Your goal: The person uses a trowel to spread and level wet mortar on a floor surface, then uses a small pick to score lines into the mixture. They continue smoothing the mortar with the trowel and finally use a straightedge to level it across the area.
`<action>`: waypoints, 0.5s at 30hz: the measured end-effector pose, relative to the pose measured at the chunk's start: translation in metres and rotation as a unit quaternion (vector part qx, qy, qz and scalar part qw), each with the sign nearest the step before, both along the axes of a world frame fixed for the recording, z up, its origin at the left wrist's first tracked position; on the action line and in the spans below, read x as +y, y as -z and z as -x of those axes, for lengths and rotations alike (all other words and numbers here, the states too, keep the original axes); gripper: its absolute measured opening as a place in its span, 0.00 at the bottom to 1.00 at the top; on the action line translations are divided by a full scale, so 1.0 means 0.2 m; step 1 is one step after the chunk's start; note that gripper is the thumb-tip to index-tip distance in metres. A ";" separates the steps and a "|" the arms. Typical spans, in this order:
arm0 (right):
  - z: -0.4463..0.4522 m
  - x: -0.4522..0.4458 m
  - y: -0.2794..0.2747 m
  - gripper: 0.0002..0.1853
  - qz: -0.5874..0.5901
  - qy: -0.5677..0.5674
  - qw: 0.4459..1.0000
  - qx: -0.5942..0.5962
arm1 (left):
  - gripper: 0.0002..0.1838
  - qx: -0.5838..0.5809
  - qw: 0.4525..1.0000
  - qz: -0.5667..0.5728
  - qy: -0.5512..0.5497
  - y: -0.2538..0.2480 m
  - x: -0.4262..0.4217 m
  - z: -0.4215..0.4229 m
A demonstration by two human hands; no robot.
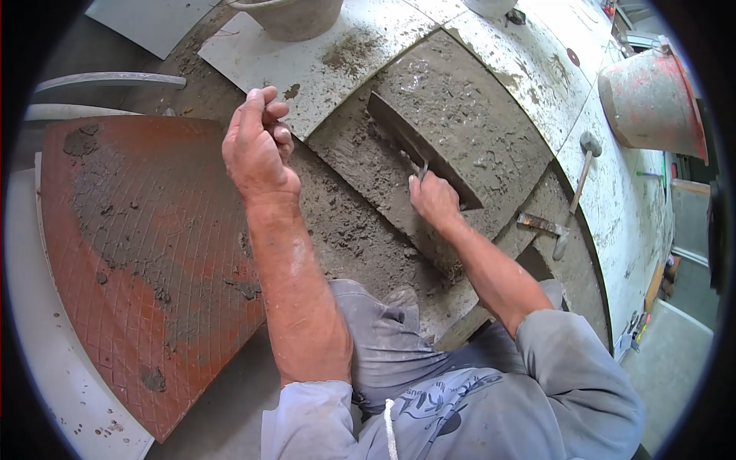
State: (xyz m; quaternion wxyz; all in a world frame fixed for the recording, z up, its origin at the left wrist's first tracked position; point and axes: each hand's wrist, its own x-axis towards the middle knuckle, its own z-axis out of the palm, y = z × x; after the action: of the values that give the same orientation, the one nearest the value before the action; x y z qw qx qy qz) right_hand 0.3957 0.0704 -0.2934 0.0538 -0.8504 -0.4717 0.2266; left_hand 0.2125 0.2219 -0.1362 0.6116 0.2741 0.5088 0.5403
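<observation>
My right hand (437, 201) grips the handle of a long flat trowel (418, 147). The trowel's blade lies diagonally across a bed of wet grey mortar (483, 100), tilted so that one long edge stands up. Raised in the air on the left, my left hand (261, 149) has its fingers loosely curled and apart, with nothing visible in them. Below and left of it lies a large red-brown tile (207, 299), its scored grid face up and partly smeared with mortar.
White tiles (613, 192) spotted with mortar surround the bed. A bucket (648, 103) stands at right, another bucket (295, 17) at the top. A mallet (589, 146) and a flat-bladed tool (541, 223) lie right of the mortar. Loose mortar crumbs (345, 230) line its left edge.
</observation>
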 end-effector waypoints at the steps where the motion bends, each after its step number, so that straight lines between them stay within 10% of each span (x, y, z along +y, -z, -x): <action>1: 0.00 0.01 0.03 0.23 0.007 -0.002 1.000 -0.003 | 0.12 0.001 1.000 -0.006 -0.001 0.00 0.00 0.00; 11: 0.16 -0.55 -0.10 0.21 0.164 -0.214 0.960 0.074 | 0.11 0.001 1.000 0.002 0.005 0.03 0.02 -0.01; 15: 0.18 -0.60 -0.06 0.23 0.074 -0.100 0.989 0.075 | 0.12 0.014 1.000 0.008 0.010 0.03 0.01 -0.02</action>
State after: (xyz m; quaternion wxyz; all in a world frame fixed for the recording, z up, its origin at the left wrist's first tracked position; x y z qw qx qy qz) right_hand 0.3592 -0.0504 -0.2812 0.0034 -0.7813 -0.5307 0.3285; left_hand 0.2158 0.2235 -0.1427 0.6118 0.2820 0.5187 0.5264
